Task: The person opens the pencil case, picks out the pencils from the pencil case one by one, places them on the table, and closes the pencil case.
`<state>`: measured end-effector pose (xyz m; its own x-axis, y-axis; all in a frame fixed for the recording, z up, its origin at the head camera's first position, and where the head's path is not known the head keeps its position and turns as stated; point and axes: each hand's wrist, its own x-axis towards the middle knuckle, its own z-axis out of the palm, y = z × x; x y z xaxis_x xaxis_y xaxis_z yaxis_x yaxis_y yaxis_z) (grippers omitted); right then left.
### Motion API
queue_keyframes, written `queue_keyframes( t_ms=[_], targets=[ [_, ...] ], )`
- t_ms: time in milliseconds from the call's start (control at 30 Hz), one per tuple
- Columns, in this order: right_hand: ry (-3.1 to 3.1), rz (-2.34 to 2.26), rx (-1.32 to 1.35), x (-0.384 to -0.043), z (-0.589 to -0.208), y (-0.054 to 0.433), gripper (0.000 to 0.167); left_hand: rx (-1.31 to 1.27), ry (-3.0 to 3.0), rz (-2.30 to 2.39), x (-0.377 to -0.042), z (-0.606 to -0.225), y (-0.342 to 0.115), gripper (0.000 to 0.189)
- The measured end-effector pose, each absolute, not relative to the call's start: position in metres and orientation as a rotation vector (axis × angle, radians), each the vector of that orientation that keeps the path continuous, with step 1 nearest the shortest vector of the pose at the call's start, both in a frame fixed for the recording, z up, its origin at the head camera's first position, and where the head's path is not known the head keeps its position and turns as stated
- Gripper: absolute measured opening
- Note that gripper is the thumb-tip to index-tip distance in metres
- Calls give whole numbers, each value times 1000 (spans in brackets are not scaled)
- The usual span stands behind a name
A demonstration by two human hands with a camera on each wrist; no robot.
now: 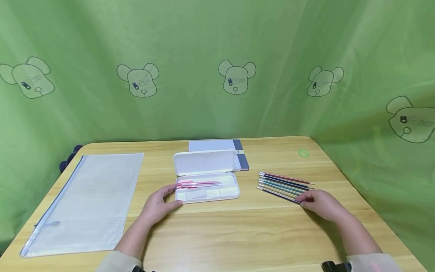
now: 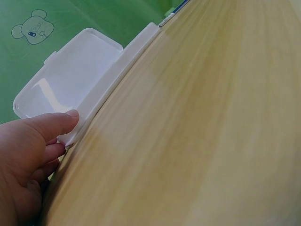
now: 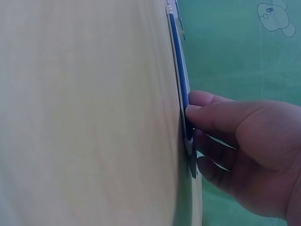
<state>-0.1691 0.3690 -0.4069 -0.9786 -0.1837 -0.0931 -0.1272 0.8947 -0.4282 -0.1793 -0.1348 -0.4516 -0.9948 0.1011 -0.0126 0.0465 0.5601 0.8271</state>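
A white pencil case lies with its lid raised at the middle of the table, several pink-and-clear pens inside. My left hand grips its left end, thumb at the front corner and fingers along the side. In the left wrist view the thumb presses the rim of the case. Right of the case, several pencils in red, dark blue, teal and yellow form a loose fan, eraser ends to the left. With thumb and fingertips my right hand pinches the nearest one, a dark blue pencil, near its point.
A clear zip pouch lies flat on the left of the table. Behind the case is a white and grey-blue notebook, partly hidden by the lid. A small green ring lies at the back right. Green curtain surrounds the table.
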Motion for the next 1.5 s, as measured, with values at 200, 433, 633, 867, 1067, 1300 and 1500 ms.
queue_keyframes(
  t_ms=[200,433,633,867,1067,1300,1500],
  targets=[
    [2943,-688,-226,-168,-405,367,19,131,2729,1435,-180,-453,-135,65],
    [2983,-845,-249,-179,-399,342,26,131,2731,1436,-180,-453,-135,65],
    [2948,-1005,-250,-201,-397,306,27,134,2727,1446,-180,-454,-134,64],
    [2897,-1188,-273,-232,-401,264,31,146,2735,1444,-182,-454,-134,64],
    [2858,-1384,-230,-254,-397,231,34,141,2731,1458,-181,-454,-135,64],
    [2809,-1518,-167,-277,-388,205,38,128,2725,1474,-180,-454,-134,63],
    [2763,-1533,-145,-286,-383,195,39,123,2719,1485,-179,-455,-133,63]
  ],
)
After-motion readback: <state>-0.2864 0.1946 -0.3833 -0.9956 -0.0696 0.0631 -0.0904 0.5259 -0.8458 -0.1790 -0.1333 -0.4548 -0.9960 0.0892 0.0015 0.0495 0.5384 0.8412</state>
